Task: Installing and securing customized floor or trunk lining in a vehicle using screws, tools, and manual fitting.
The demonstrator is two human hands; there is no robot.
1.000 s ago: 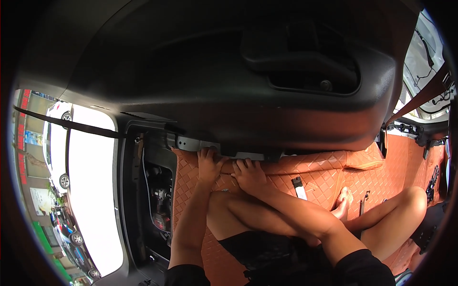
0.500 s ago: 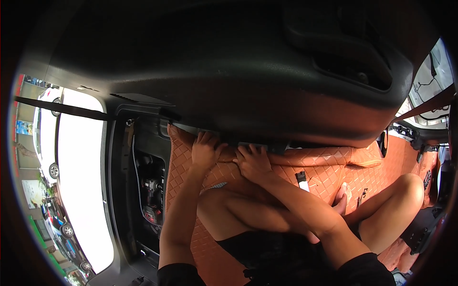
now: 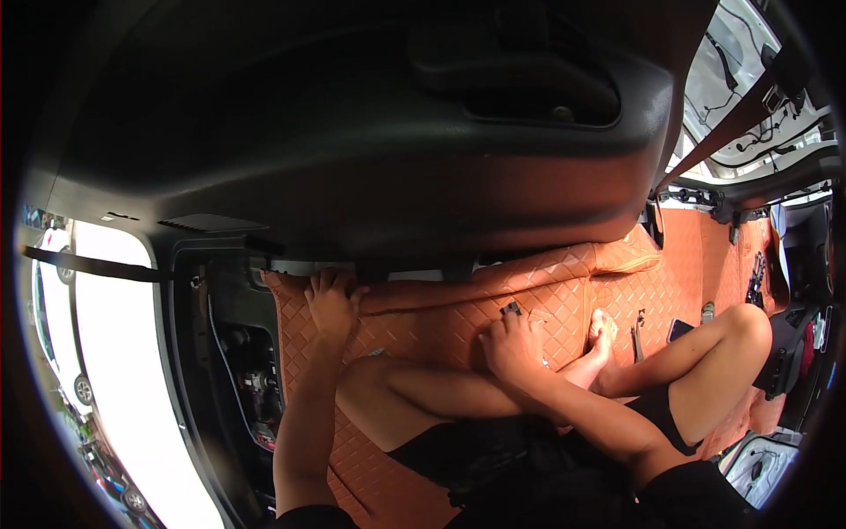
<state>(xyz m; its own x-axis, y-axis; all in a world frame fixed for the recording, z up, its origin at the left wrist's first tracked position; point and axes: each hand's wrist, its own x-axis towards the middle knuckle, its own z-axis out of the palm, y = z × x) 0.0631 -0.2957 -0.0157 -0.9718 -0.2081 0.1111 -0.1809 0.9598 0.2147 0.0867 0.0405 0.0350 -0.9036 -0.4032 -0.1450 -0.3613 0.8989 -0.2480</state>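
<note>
A tan quilted floor mat [image 3: 414, 328] lies under me, its padded edge rolled up along the base of a large black plastic panel [image 3: 352, 141]. On that edge, toward the left corner, rests my left hand [image 3: 331, 304], its fingers bent over the rim. My right hand [image 3: 514, 348] is on the mat in front of my crossed legs. Its fingers close over a small black-and-white tool; only the tool's black end [image 3: 510, 309] shows past the fingertips, and its exact kind is hidden.
A red-and-black power drill [image 3: 258, 383] sits in a recess in the trim at left. By my foot lie a thin dark tool [image 3: 636, 339] and a phone [image 3: 678, 331]. A dark belt strap [image 3: 731, 132] runs down at upper right.
My right hand has left the mat's edge, come back toward me and closed over the small tool lying on the mat. My left hand stays at the edge. The view has shifted right.
</note>
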